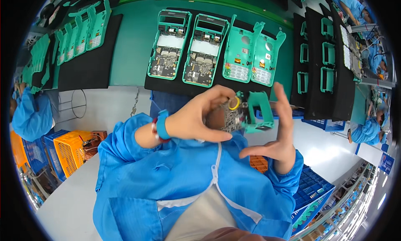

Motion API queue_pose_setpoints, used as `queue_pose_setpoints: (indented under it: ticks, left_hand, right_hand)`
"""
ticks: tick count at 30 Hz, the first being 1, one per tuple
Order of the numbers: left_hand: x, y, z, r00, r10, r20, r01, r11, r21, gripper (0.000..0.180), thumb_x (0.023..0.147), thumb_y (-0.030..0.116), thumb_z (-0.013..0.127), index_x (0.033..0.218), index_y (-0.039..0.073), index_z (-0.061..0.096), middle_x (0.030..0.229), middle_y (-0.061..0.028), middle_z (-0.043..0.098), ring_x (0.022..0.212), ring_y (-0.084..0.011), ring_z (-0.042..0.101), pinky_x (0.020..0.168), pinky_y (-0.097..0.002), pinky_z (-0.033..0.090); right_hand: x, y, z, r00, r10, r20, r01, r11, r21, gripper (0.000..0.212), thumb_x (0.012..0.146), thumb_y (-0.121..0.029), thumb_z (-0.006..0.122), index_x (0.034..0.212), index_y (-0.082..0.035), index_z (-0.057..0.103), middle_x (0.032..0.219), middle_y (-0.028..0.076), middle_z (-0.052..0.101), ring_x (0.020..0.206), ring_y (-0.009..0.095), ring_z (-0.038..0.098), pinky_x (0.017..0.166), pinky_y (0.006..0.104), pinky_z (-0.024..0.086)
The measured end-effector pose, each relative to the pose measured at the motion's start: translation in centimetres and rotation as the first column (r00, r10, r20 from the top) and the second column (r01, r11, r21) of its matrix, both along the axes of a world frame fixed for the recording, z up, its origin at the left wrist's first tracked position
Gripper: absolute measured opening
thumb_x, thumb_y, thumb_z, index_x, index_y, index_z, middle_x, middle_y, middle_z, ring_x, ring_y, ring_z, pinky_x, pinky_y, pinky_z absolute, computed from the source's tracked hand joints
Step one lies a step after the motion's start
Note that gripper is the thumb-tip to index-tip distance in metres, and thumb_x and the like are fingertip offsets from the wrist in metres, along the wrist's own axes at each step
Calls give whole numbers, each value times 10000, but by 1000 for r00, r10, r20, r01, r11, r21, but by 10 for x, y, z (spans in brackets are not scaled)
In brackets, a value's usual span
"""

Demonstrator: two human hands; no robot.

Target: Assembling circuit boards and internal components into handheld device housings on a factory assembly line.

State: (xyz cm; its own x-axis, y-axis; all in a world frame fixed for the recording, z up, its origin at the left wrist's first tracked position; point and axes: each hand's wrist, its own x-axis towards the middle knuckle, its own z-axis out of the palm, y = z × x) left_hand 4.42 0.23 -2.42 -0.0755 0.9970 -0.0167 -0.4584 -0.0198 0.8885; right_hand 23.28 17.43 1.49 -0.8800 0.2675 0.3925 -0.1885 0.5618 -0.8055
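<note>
My left hand point(190, 117) is closed around a populated circuit board point(233, 119), held up in front of my chest. A round part with a yellow rim sits near the board's top edge. At the board's right end is a green plastic frame point(268, 107) with a large opening; whether it is fastened to the board I cannot tell. My right hand point(277, 145) is just right of the frame, thumb and fingers spread wide and apart from it. Beyond my hands, two green housings with boards fitted, the nearer-left one point(167, 53) and its neighbour point(203, 53), lie on a black mat.
Two green shells with keypads point(238, 53) lie right of the housings. Several green frames point(327, 80) rest on a black mat at right, more shells point(94, 32) at left. Blue crates point(311, 186) and a yellow crate point(71, 151) stand below. Other people in blue work at both sides.
</note>
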Motion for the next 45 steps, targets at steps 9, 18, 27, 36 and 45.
queue_pose_setpoints:
  ticks: [9,18,27,36,45]
  left_hand:
    - [-3,37,-2,85,469,-879,-315,850,423,327,885,213,683,1175,65,659,1252,-115,592,1138,-317,563,931,-425,446]
    - [-13,12,-61,-183,555,-811,-161,797,582,232,746,132,693,977,133,708,994,28,611,915,-175,569,794,-333,422]
    - [-11,12,-66,-181,614,-768,-155,754,639,256,730,126,731,985,146,720,970,30,632,901,-174,590,782,-334,418]
    - [-14,21,-52,-161,410,-898,-171,884,434,467,775,147,771,1233,162,682,1350,10,627,1274,-212,560,1045,-402,407]
    - [-14,27,-33,-202,304,-931,-126,934,333,499,836,265,719,1311,156,610,1343,-15,583,1244,-221,533,1099,-462,364]
  right_hand:
    - [-18,56,18,969,-152,-193,122,980,-159,653,764,-388,862,1201,26,610,1183,195,670,1143,375,621,1000,496,473]
    - [-78,63,48,953,-279,120,253,947,199,383,791,-160,846,1075,-4,641,887,70,659,797,124,610,702,256,492]
    - [-111,60,41,957,-196,216,58,853,518,403,817,-277,795,1078,-20,627,916,144,640,789,320,642,666,394,525]
    - [-141,80,-12,918,-389,-79,269,462,845,529,836,-530,705,1137,-96,709,1039,118,714,1290,372,490,1119,626,247]
    - [-144,87,-44,907,-421,-20,236,467,852,557,954,-508,567,1293,-68,607,1316,78,621,1417,388,366,1147,658,189]
